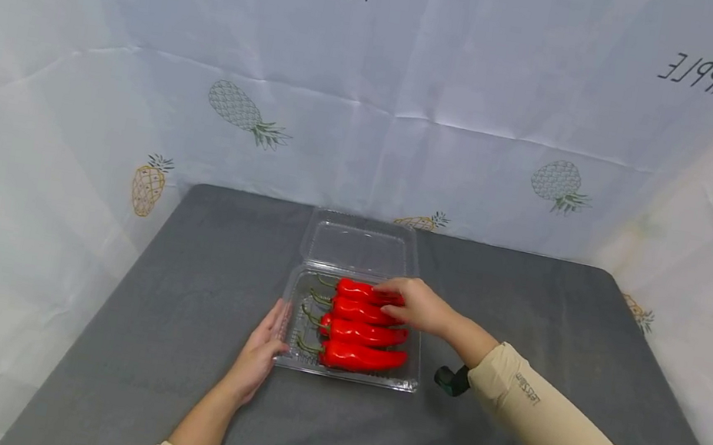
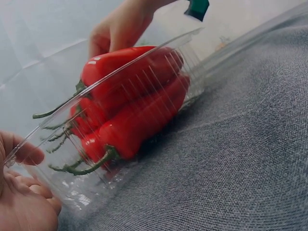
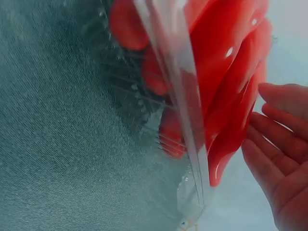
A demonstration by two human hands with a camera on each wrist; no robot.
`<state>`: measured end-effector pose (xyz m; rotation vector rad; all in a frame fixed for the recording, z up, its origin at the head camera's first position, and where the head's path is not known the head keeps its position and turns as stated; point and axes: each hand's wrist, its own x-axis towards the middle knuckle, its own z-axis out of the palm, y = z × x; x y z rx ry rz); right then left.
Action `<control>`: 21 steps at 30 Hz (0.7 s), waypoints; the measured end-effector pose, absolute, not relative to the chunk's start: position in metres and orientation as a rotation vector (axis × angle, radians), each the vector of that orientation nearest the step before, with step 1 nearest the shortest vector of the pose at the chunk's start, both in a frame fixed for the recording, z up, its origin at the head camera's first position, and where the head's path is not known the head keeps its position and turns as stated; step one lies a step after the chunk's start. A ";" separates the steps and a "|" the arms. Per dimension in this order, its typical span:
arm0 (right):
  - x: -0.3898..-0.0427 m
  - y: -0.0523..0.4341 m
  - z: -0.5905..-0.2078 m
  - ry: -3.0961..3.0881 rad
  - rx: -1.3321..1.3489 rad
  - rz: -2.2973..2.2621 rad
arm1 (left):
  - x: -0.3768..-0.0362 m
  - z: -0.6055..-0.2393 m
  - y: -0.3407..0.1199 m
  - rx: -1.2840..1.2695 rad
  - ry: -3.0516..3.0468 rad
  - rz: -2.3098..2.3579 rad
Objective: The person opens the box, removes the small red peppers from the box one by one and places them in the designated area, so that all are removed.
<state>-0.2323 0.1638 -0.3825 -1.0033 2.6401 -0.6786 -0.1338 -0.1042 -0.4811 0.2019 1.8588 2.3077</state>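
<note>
We see the left hand (image 1: pixel 259 353) gripping the left edge of the clear container (image 1: pixel 346 377), and the right hand (image 1: pixel 416 306), fingers almost straight, touching the farthest red pepper (image 1: pixel 354 290). Between them, three other peppers (image 1: pixel 365 334) lie inside.

At the centre of the head view, you have a clear plastic rectangular container (image 1: pixel 346 379), its ribbed walls upright and its transparent lid (image 1: pixel 362 248) folded open toward the upper frame. Inside, you can count at least four glossy red elongated peppers (image 1: pixel 361 333), lying crosswise in a column, curved green stems (image 1: pixel 307 345) pointing frame-left, tips frame-right.
</note>
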 end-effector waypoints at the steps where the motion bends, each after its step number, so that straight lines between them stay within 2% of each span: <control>1: -0.235 0.164 -0.383 2.627 -1.000 -0.666 | -0.134 -0.481 -0.104 0.198 1.860 2.307; 21: -0.256 0.149 -0.384 2.580 -1.052 -0.471 | -0.135 -0.482 -0.103 0.166 1.866 2.288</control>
